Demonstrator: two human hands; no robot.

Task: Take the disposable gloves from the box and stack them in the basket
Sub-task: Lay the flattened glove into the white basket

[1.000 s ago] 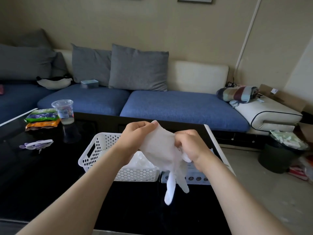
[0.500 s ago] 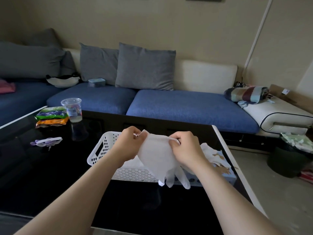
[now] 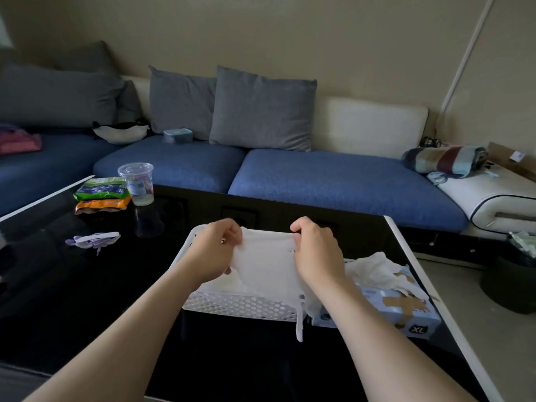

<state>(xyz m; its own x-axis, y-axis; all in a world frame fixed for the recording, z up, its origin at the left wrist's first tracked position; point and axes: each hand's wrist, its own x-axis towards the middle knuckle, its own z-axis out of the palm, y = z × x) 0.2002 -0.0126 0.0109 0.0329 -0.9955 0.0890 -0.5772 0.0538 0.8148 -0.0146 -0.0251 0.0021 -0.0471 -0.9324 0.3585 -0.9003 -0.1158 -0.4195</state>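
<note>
A white disposable glove (image 3: 268,261) is stretched flat between my two hands, just over the white perforated basket (image 3: 237,307). My left hand (image 3: 213,250) pinches the glove's left edge. My right hand (image 3: 317,250) pinches its right edge. One glove finger dangles over the basket's front wall. More white gloves lie inside the basket, mostly hidden. The light blue glove box (image 3: 385,310), taped and marked XL, lies to the right of the basket, with crumpled white gloves (image 3: 377,268) bulging out of its top.
All this sits on a black glossy table (image 3: 87,285) with a white rim. At its far left are a plastic cup (image 3: 136,182), snack packets (image 3: 101,195) and a purple-and-white item (image 3: 94,239). A blue sofa runs behind; a dark bin (image 3: 513,274) stands on the floor to the right.
My hands have moved apart and lowered, spreading the glove wider and flatter over the basket. The view has shifted, showing the glove box more fully.
</note>
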